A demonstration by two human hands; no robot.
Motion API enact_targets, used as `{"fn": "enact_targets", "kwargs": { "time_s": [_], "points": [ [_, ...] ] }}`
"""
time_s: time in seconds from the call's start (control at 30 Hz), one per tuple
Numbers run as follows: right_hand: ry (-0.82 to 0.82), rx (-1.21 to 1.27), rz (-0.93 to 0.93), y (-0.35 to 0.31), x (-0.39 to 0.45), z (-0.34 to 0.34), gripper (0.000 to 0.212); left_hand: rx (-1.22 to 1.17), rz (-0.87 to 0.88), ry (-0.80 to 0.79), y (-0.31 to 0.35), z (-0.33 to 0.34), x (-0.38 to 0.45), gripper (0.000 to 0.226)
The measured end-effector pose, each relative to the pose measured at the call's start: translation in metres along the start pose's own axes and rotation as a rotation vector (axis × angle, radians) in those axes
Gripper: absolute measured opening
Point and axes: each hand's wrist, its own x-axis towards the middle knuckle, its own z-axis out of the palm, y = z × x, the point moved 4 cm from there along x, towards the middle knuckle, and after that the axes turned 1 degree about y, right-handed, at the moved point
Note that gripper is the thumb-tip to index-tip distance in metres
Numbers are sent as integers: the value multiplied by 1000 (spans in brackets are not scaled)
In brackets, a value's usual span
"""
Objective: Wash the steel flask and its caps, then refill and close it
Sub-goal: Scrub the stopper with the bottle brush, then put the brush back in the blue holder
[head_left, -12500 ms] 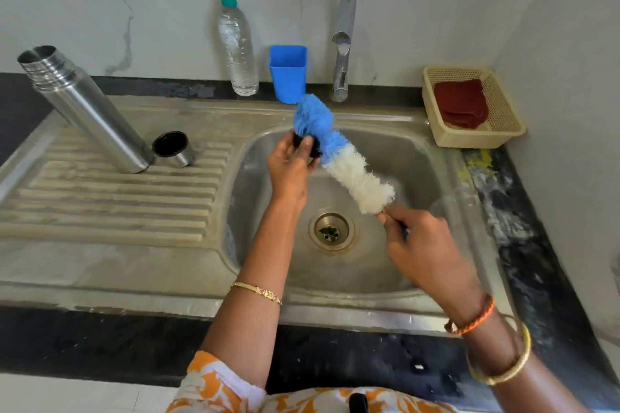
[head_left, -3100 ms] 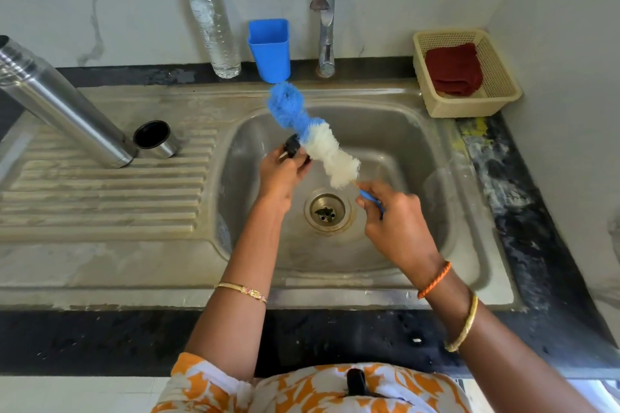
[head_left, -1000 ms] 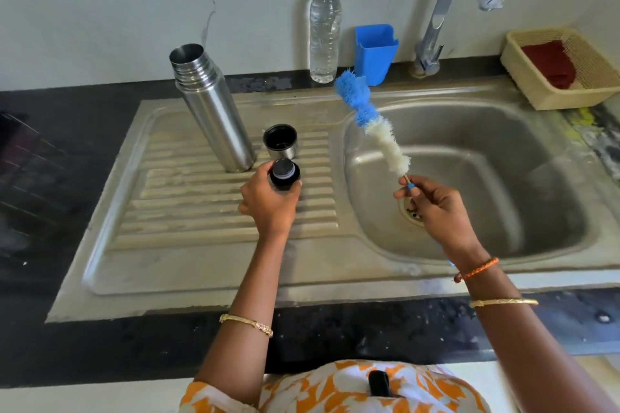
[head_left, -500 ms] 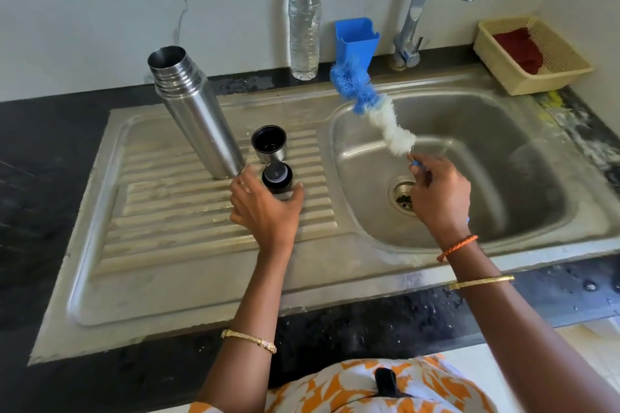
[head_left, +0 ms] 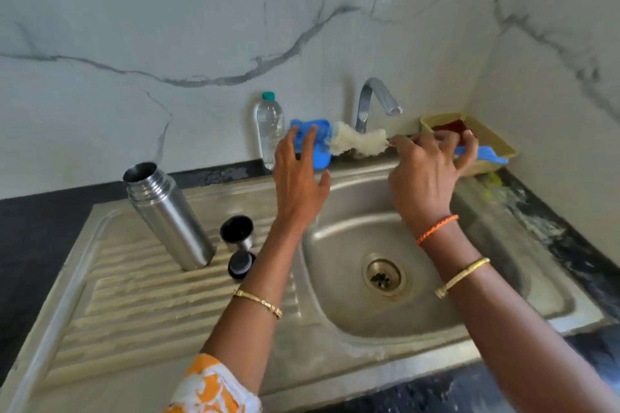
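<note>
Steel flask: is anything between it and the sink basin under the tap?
Partly. The steel flask stands open on the drainboard; the steel cap and black inner cap sit beside it on the basin side, and the left hand hangs over that edge.

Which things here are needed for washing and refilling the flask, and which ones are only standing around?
Belong to the job:
steel flask, open
steel cap
black stopper
bottle brush, held by the right hand
tap
sink
left hand, open, holds nothing

Just lying about:
water bottle (perhaps for the refill)
blue cup
basket with red cloth
</note>
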Motion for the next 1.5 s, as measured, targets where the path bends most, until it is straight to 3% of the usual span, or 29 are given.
{"fn": "enact_targets", "kwargs": {
  "time_s": [0.1,0.27,0.53,0.63,0.93,1.27,1.5],
  "points": [
    [-39,-12,-94,-9,44,8,45,72,-12,-11,-6,10,33,67],
    [-161,-87,-292,-22,125,28,33,40,-89,14,-14,19,81,44],
    [-246,-255,-487,-54,220,52,30,-365,-277,-65,-30,42,129,40],
    [-279,-297,-537,-64,235,66,32,-423,-348,-121,-37,52,136,45],
    [-376,-350,-687,-73,227,137,29,-397,-693,-40,-71,96,97,41],
    [-459,-270,-801,-92,216,181,30,-385,-614,136,-80,120,97,35],
    [-430,-225,-771,-100,214,184,25,-378,-602,120,-85,119,95,38]
  ]
}}
